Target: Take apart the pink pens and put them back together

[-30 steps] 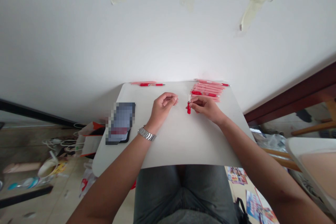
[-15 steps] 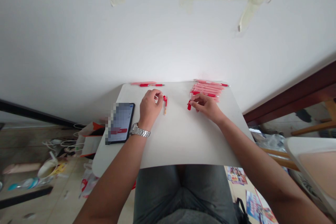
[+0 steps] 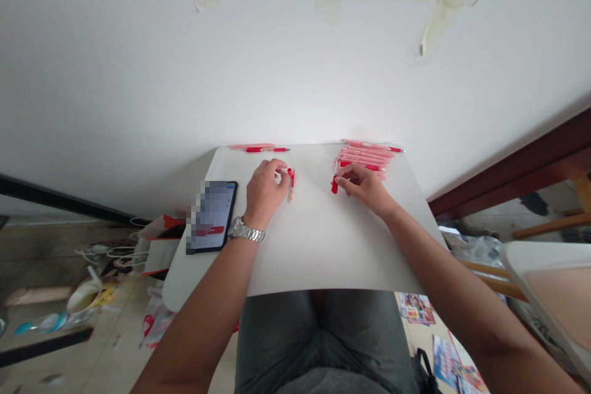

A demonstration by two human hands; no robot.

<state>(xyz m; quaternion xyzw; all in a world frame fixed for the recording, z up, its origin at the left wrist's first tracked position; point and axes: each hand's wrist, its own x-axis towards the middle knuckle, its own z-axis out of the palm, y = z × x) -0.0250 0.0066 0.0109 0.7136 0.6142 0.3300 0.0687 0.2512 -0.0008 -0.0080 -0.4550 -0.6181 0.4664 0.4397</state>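
Observation:
My left hand, with a metal watch at its wrist, has thumb and index finger curled together at a red pen part. A thin piece with an orange-tan end lies just below that part, on the white table. Between the thumb and fingertips of my right hand is a red pen grip, held upright, with a clear section above it. Just behind this hand lies a row of pink pens, with a red pen at its near side.
A phone lies at the left of the white table. Pink and red pens rest along the back left edge, against the wall. A white chair stands on the right. Bags, cables and a bottle lie on the floor at left.
My left thumb and index finger have shifted slightly right, to the red pen part. The red grip in my right hand has moved a little right and up, and more of its clear section shows.

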